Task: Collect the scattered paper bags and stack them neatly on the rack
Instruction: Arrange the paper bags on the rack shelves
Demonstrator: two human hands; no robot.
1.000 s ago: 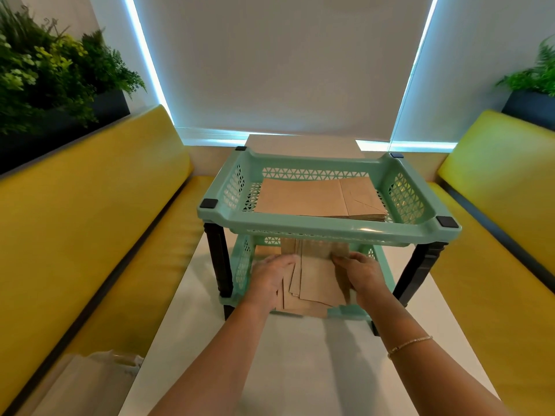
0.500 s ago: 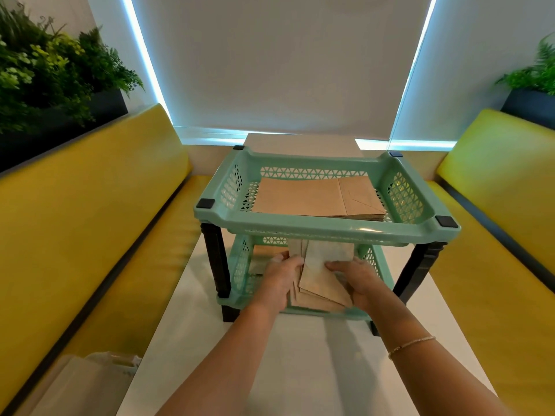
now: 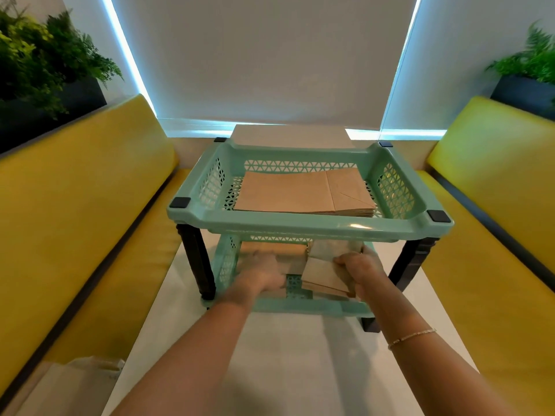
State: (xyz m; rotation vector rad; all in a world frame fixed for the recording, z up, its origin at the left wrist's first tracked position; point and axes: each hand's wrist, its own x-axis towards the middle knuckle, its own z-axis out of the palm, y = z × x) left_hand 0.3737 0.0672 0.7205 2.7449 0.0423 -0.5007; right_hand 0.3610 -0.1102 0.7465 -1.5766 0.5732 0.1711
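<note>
Head cam: both hands are inside the lower tray of the mint-green two-tier plastic rack [image 3: 303, 228] sitting on the white table [image 3: 300, 355]. The right hand [image 3: 362, 270] has its fingers curled round a loose bunch of brown paper bags [image 3: 322, 273]. The left hand [image 3: 261, 273] is blurry, so I can't tell its grip. A neat stack of flat brown bags [image 3: 300, 195] lies in the upper tray.

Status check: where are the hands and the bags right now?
Right hand grips small bag bundle inside lower tray. Left hand in there too, blurred. Top tray stack neat. Nothing blocking.
</note>
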